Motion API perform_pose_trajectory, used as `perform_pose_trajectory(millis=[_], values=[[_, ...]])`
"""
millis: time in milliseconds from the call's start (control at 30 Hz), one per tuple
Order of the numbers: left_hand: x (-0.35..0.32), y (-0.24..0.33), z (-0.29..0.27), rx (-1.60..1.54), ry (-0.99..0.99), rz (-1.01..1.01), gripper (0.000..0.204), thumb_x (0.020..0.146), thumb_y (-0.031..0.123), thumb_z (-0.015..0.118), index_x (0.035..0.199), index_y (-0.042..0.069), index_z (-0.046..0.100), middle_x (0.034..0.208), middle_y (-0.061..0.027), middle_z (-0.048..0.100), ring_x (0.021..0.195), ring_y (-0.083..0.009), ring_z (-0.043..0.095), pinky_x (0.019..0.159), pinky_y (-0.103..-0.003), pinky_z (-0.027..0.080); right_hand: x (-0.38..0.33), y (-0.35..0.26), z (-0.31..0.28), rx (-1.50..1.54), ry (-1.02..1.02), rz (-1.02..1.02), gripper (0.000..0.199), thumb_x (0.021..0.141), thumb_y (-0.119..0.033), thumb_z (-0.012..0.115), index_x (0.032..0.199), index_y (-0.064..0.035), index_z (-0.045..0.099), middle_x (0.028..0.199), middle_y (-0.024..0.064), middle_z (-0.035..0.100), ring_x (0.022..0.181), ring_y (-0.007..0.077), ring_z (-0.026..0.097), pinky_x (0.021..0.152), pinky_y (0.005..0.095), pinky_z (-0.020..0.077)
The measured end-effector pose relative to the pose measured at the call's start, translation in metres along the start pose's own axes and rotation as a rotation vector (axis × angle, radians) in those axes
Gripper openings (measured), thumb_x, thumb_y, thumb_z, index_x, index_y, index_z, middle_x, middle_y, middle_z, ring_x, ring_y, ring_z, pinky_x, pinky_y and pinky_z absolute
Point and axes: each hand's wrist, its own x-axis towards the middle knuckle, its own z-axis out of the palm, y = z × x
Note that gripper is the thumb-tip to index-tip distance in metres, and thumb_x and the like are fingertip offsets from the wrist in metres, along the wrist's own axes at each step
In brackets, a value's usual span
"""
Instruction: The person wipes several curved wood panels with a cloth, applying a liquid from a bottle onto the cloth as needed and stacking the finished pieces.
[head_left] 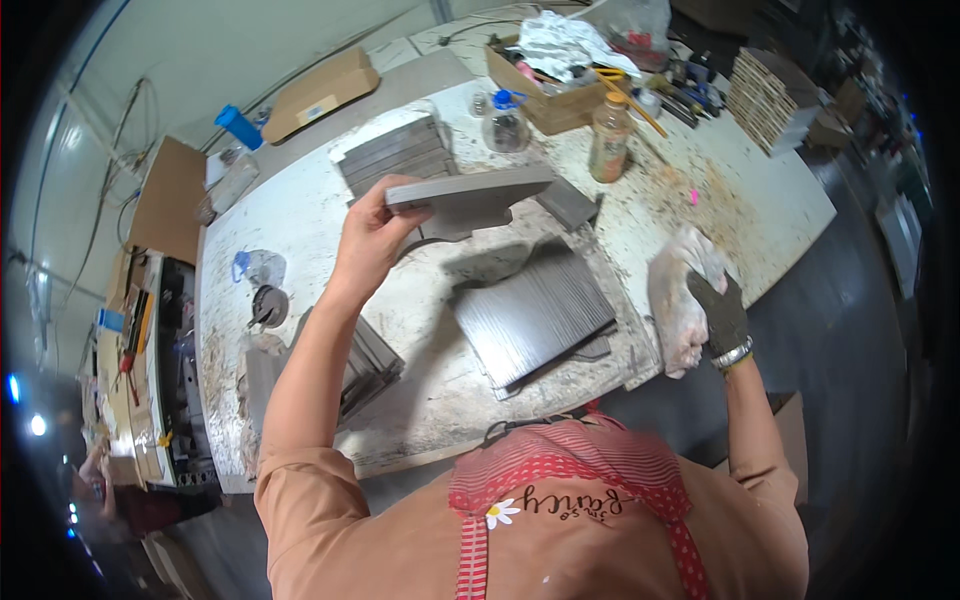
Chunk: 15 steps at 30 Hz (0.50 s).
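My bare left hand (375,235) grips one end of a grey board (475,192), which is raised above the table and tilted, with a notched lower edge. In a dark glove, my right hand (722,312) holds a stained white rag (675,295) at the table's right edge. Between my arms lies a grey panel with a streaked, shiny face (540,308), with another piece partly showing beneath it. Behind the raised board sits a stack of grey boards (395,155). More grey boards (368,365) stand beside my left forearm, which partly hides them.
Beyond the boards stand a blue-capped bottle (506,130), an orange-capped bottle (609,140) and a cardboard box (548,105) with a white cloth. A tape roll (268,306) lies at left. Tools (690,100) and stacked pale blocks (765,95) occupy the far right.
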Motion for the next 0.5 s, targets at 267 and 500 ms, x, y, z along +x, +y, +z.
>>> perform_pose_trajectory(millis=[267,500], values=[[0.008,0.000,-0.012,0.152,-0.097,0.007,0.023,0.084,-0.002,0.059,0.107,0.002,0.061,0.097,-0.0013,0.062,0.092,-0.0098,0.056,0.083,-0.025,0.047,0.006,0.022,0.003,0.095,0.001,0.062,0.046,0.083,-0.022,0.069,0.118,0.0052,0.057,0.107,0.0097,0.064,0.096,0.0172,0.058,0.086,0.0317,0.0449],[0.010,0.005,0.013,0.732,-0.168,0.210,0.025,0.080,0.002,0.064,0.104,0.004,0.058,0.093,-0.0108,0.062,0.089,-0.0245,0.061,0.079,-0.034,0.048,0.025,-0.086,0.061,-0.392,-0.130,-0.216,0.041,0.082,-0.024,0.069,0.112,0.0017,0.059,0.104,0.0127,0.065,0.092,0.0196,0.062,0.082,0.0323,0.0474]])
